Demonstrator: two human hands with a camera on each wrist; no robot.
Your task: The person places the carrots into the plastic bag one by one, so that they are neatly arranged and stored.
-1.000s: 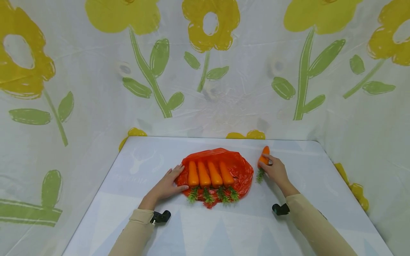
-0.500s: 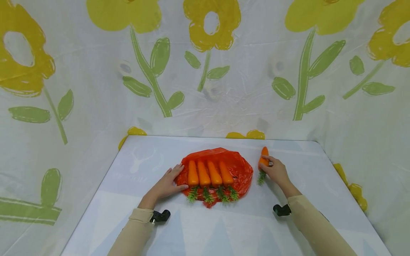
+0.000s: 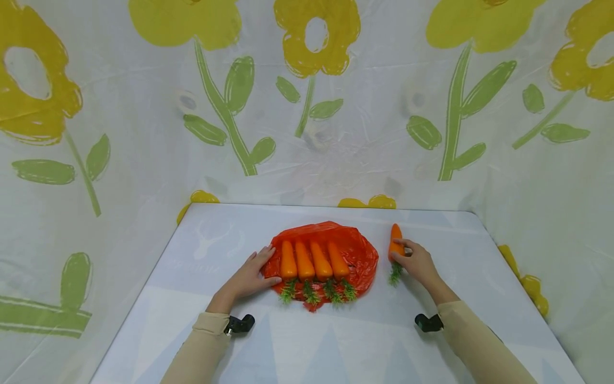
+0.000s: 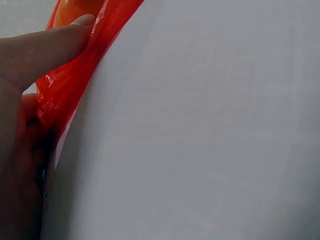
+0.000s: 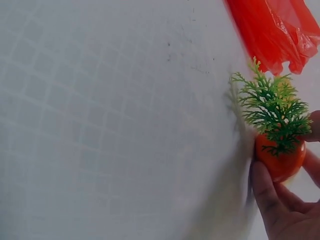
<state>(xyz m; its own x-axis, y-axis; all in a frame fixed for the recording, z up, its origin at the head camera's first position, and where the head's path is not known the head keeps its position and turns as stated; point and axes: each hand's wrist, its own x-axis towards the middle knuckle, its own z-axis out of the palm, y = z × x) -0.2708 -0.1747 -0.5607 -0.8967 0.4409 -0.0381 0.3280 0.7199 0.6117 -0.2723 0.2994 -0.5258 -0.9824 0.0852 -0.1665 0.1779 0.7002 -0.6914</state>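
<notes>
Right hand (image 3: pixel 416 261) gripping the smooth orange plastic carrot (image 3: pixel 395 241) right of the crinkled red plastic bag (image 3: pixel 361 250)
Likely light, stiff, slippery; best gripped mid-body. Left hand (image 3: pixel 249 277) flat, fingers straight, pressing bag's left edge

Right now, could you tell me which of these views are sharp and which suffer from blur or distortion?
Head view: evenly lit and sharp, wide-angle bending at the edges. Left wrist view: the left hand is soft and too close, the red bag clearer. Right wrist view: the carrot leaves are crisp, the table near them smeared.
</notes>
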